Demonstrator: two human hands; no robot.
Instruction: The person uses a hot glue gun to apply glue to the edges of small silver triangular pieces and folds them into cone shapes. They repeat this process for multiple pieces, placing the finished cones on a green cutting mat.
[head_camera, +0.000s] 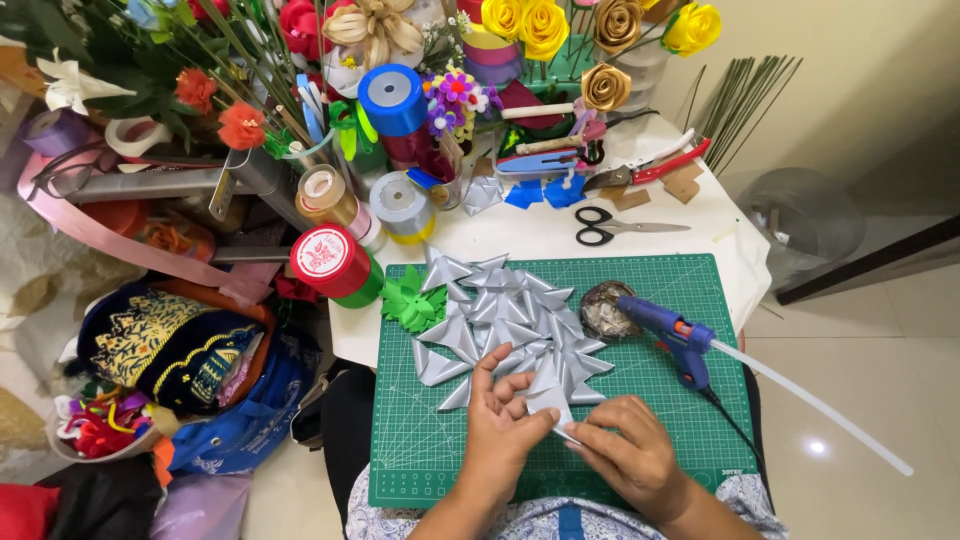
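Fingertips of both hands meet on one folded silver ribbon petal (552, 402) at the near edge of the green cutting mat (420, 440). Left hand (500, 430) pinches its base, thumb and forefinger closed on it; right hand (625, 455) pinches the pointed near end, fingers together.

Just beyond lies the heap of finished silver petals (510, 320), some touching the held one. Risk: a loose pinch lets the fold spring open, since satin ribbon looks slippery. Risk: a sweeping wrist could scatter the heap.

Blue glue gun (680, 340) rests to the right, nozzle toward a small dark dish (603, 310); a careless reach could meet the tip or snag its cord. Scissors (615, 225) lie far, well apart.
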